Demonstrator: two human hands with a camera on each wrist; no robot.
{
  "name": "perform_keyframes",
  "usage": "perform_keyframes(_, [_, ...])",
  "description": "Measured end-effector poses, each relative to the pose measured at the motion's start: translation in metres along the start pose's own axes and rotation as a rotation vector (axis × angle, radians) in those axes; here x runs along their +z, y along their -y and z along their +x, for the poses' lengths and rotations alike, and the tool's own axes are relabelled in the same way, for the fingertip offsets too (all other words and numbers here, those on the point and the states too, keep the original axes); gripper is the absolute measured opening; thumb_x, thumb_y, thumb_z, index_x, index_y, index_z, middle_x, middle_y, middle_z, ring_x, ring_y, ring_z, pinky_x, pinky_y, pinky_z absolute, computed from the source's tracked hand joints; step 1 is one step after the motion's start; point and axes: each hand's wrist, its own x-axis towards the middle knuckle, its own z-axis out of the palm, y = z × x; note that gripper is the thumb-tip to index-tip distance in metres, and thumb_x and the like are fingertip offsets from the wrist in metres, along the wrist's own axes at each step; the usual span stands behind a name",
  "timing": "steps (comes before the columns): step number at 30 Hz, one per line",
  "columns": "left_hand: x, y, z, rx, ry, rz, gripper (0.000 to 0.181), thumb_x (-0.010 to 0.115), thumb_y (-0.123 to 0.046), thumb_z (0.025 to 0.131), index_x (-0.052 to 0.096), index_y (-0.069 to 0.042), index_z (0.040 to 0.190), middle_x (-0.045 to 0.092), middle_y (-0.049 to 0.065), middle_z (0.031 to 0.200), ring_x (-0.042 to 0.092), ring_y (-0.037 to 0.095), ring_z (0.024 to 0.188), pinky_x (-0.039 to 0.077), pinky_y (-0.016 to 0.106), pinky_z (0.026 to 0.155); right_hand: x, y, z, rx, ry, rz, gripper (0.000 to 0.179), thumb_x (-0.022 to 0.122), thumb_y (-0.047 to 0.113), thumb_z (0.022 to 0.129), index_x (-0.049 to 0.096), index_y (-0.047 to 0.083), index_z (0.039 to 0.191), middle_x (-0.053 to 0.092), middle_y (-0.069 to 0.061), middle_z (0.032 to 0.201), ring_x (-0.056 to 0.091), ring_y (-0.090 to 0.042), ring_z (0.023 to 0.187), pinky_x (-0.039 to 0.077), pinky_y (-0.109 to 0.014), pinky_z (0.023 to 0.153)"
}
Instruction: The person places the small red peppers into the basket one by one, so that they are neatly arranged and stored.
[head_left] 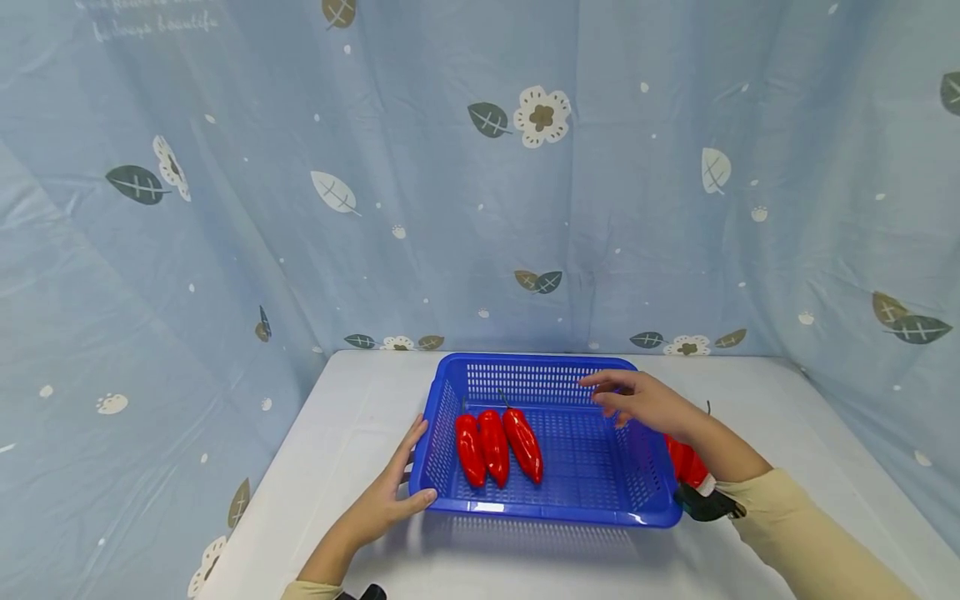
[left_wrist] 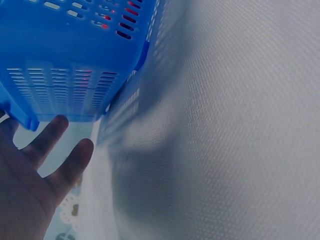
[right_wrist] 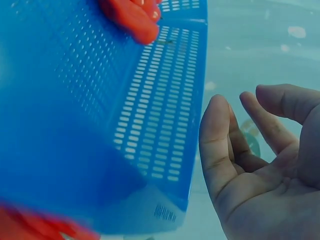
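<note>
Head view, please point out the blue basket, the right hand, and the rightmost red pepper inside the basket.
Blue basket (head_left: 562, 512): head view, on its near rim.
Right hand (head_left: 647, 401): head view, on the back of the hand.
Rightmost red pepper (head_left: 524, 445): head view, mid-body.

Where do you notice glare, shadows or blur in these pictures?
Head view: white glints on the red peppers and glare on the front rim of the blue basket; left wrist view: soft-edged shadows on the white tabletop; right wrist view: a blue-green cast, with the red items at lower left blurred.
</note>
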Motion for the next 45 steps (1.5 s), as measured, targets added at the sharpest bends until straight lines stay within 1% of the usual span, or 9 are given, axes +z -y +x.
perform_keyframes(5, [0.0, 0.0, 0.0, -0.006, 0.0, 0.001, 0.095, 0.069, -0.023, 0.091, 0.01, -0.026, 0.165, -0.001, 0.006, 0.172, 0.035, 0.05, 0.141, 0.039, 0.065, 0.104, -0.008, -0.006, -0.008, 0.005, -0.03, -0.008, 0.043, 0.061, 0.025, 0.103, 0.058, 0.005, 0.141, 0.063, -0.022, 0.126, 0.064, -0.034, 0.1, 0.06, -0.04, 0.077])
perform_keyframes(9, [0.0, 0.0, 0.0, 0.002, 0.001, -0.002, 0.095, 0.069, -0.022, 0.091, 0.01, -0.025, 0.165, 0.0, 0.008, 0.172, 0.035, 0.05, 0.141, 0.039, 0.065, 0.103, -0.014, -0.01, -0.013, -0.011, -0.047, -0.008, 0.043, 0.061, 0.025, 0.103, 0.058, 0.005, 0.14, 0.064, -0.018, 0.123, 0.063, -0.034, 0.097, 0.06, -0.038, 0.075])
perform_keyframes(15, [0.0, 0.0, 0.0, 0.009, -0.001, 0.002, 0.094, 0.069, -0.022, 0.091, 0.011, -0.024, 0.165, 0.001, 0.008, 0.172, 0.035, 0.05, 0.14, 0.04, 0.064, 0.103, -0.019, -0.016, -0.025, -0.03, -0.075, -0.002, 0.044, 0.061, 0.023, 0.103, 0.056, 0.003, 0.142, 0.062, -0.021, 0.127, 0.063, -0.036, 0.099, 0.059, -0.037, 0.075])
perform_keyframes(19, [0.0, 0.002, -0.001, 0.012, 0.001, -0.002, 0.094, 0.069, -0.022, 0.091, 0.01, -0.024, 0.165, 0.001, 0.008, 0.172, 0.036, 0.049, 0.14, 0.04, 0.064, 0.103, -0.021, -0.02, -0.032, -0.018, -0.099, -0.01, 0.046, 0.061, 0.023, 0.103, 0.056, 0.003, 0.143, 0.061, -0.023, 0.128, 0.062, -0.033, 0.098, 0.059, -0.035, 0.075])
perform_keyframes(22, [0.0, 0.002, -0.001, 0.014, 0.001, -0.003, 0.094, 0.069, -0.022, 0.091, 0.01, -0.023, 0.165, 0.001, 0.008, 0.171, 0.036, 0.049, 0.14, 0.04, 0.064, 0.103, -0.024, -0.024, -0.037, 0.0, -0.118, -0.018, 0.045, 0.062, 0.025, 0.102, 0.056, 0.005, 0.143, 0.061, -0.023, 0.129, 0.062, -0.029, 0.098, 0.059, -0.037, 0.077])
perform_keyframes(26, [0.0, 0.001, -0.001, 0.011, 0.0, -0.006, 0.094, 0.069, -0.022, 0.091, 0.01, -0.023, 0.165, 0.001, 0.008, 0.171, 0.036, 0.049, 0.14, 0.039, 0.065, 0.103, -0.028, -0.03, -0.043, 0.019, -0.142, -0.027, 0.044, 0.062, 0.025, 0.102, 0.057, 0.006, 0.142, 0.061, -0.024, 0.131, 0.063, -0.03, 0.102, 0.059, -0.04, 0.079])
perform_keyframes(35, [0.001, 0.0, -0.002, -0.005, 0.002, -0.012, 0.094, 0.069, -0.021, 0.091, 0.01, -0.024, 0.165, 0.0, 0.007, 0.172, 0.035, 0.049, 0.141, 0.039, 0.063, 0.104, -0.034, -0.043, -0.056, 0.04, -0.189, -0.014, 0.044, 0.058, 0.025, 0.104, 0.055, 0.002, 0.142, 0.063, -0.024, 0.125, 0.063, -0.034, 0.104, 0.059, -0.037, 0.078])
perform_keyframes(40, [0.0, -0.001, -0.002, -0.003, 0.0, -0.004, 0.094, 0.069, -0.021, 0.091, 0.01, -0.024, 0.165, 0.001, 0.008, 0.172, 0.035, 0.049, 0.141, 0.039, 0.063, 0.104, -0.037, -0.054, -0.063, 0.066, -0.22, -0.009, 0.046, 0.056, 0.028, 0.105, 0.054, 0.004, 0.144, 0.061, -0.025, 0.128, 0.062, -0.036, 0.106, 0.058, -0.037, 0.078])
perform_keyframes(45, [0.0, -0.003, -0.001, -0.007, 0.003, 0.002, 0.094, 0.068, -0.022, 0.091, 0.01, -0.024, 0.165, 0.0, 0.008, 0.172, 0.035, 0.048, 0.141, 0.04, 0.063, 0.104, -0.04, -0.066, -0.071, 0.088, -0.239, -0.017, 0.047, 0.056, 0.028, 0.105, 0.052, 0.005, 0.146, 0.061, -0.025, 0.13, 0.063, -0.032, 0.103, 0.058, -0.038, 0.078])
